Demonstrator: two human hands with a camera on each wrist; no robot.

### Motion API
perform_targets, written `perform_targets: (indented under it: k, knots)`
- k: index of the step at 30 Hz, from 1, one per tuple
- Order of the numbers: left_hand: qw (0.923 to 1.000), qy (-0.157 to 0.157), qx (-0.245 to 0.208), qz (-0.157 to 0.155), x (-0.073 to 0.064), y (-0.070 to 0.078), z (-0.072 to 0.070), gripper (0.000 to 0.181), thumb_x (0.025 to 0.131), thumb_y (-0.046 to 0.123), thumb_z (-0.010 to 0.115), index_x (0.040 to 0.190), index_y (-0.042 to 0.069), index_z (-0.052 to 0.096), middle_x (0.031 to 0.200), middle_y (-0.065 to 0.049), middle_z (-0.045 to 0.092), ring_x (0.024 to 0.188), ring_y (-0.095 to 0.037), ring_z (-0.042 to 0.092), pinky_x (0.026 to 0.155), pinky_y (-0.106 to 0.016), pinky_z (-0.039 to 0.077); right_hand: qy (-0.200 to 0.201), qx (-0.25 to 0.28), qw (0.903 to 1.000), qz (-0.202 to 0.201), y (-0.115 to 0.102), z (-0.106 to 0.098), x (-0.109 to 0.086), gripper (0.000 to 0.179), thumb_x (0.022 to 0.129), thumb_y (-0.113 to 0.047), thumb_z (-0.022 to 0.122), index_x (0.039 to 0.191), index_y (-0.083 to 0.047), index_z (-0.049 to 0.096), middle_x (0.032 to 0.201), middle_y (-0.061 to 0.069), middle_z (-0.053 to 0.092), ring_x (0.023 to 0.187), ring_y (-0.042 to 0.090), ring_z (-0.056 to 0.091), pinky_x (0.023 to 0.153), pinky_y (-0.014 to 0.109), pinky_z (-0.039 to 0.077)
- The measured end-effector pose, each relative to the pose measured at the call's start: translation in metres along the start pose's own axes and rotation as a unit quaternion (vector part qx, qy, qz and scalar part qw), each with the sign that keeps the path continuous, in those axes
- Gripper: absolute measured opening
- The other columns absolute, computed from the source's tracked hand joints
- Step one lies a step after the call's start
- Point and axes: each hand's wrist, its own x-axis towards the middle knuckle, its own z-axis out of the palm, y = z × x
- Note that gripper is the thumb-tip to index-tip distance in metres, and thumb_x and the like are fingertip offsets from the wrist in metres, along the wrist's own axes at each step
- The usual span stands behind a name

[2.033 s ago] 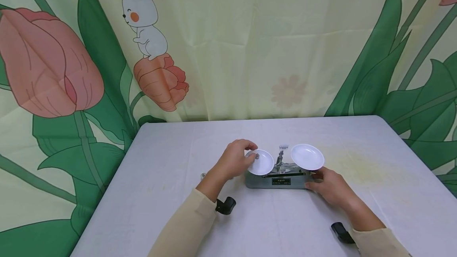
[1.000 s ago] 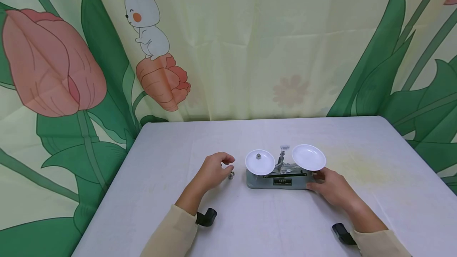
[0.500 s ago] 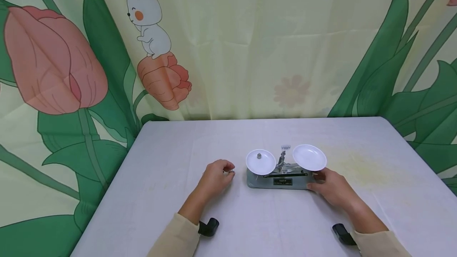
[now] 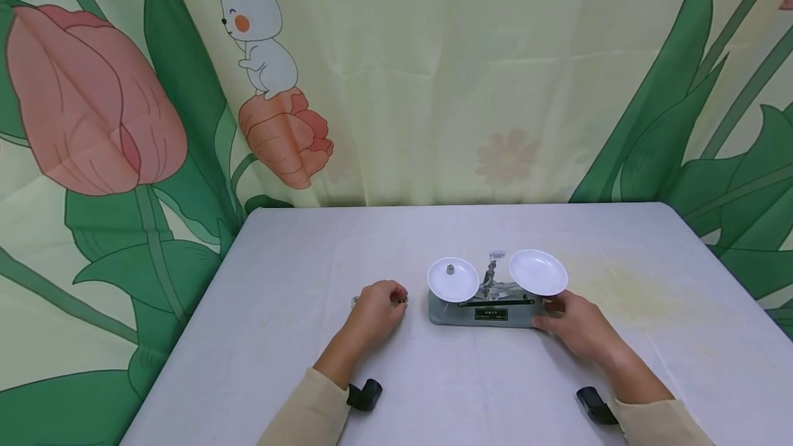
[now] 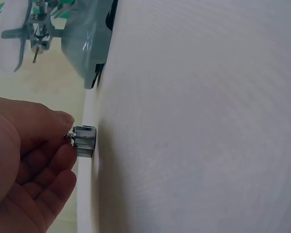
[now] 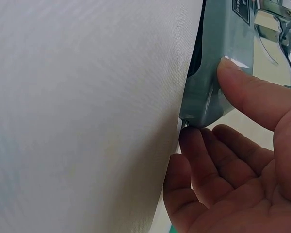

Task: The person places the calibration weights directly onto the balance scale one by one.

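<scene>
Evidently, the step in hand is a fine pinch grip, and lightness serves it best. Close to the counter (image 4: pixel 471 391), the left hand (image 4: pixel 374 312) pinches the thin stem (image 5: pixel 69 136) of a small metal weight (image 5: pixel 86 141) between the tips of thumb and forefinger, its other fingers loosely curled. The weight stands to the left of the double-pan balance (image 4: pixel 452 314), well apart from it; whether its flat end touches the cloth is hard to tell. Meeting the stem squarely with the fingertips should stop so slim a part from rolling, and any lift is best made straight up so that the piece does not tip. A second metal weight (image 4: pixel 450 269) sits on the left pan (image 4: pixel 442 288), which looks slightly lower than the bare right pan (image 4: pixel 537 271), so the wrist does well to stay clear of both rims. Meanwhile, the right hand (image 4: pixel 570 322) holds the balance's right end, thumb on the front and fingers bent around the end, nearly closed on it; steady, modest pressure on the base alone suits, without nudging the pan above. A shiny object (image 4: pixel 354 301) peeps out behind the left hand, so sideways sweeps are risky.
</scene>
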Motion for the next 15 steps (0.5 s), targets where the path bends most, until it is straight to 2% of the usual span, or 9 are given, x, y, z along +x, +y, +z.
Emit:
perform_targets:
  k: [10, 15]
  knots:
    - [0.9994, -0.025, 0.011, -0.02, -0.0001, 0.0016, 0.0, 0.009, 0.088, 0.003, 0.075, 0.092, 0.009, 0.069, 0.086, 0.001, 0.063, 0.079, -0.015, 0.057, 0.075, -0.031, 0.054, -0.001, 0.0, 1.0, 0.003, 0.0004, 0.0004, 0.0, 0.07, 0.087, -0.023, 0.076, 0.139, 0.011, 0.045, 0.132, 0.034, 0.054, 0.123, 0.053, 0.049, 0.098, 0.067, 0.037]
    - [0.9989, -0.033, 0.003, -0.032, -0.0002, 0.001, -0.0005, 0.011, 0.087, 0.001, 0.074, 0.091, 0.009, 0.068, 0.084, 0.003, 0.063, 0.078, -0.014, 0.057, 0.074, -0.03, 0.054, -0.001, 0.002, 1.0, 0.004, 0.0004, 0.0008, 0.0001, 0.07, 0.087, -0.022, 0.076, 0.139, 0.011, 0.044, 0.132, 0.035, 0.054, 0.123, 0.054, 0.049, 0.098, 0.067, 0.037]
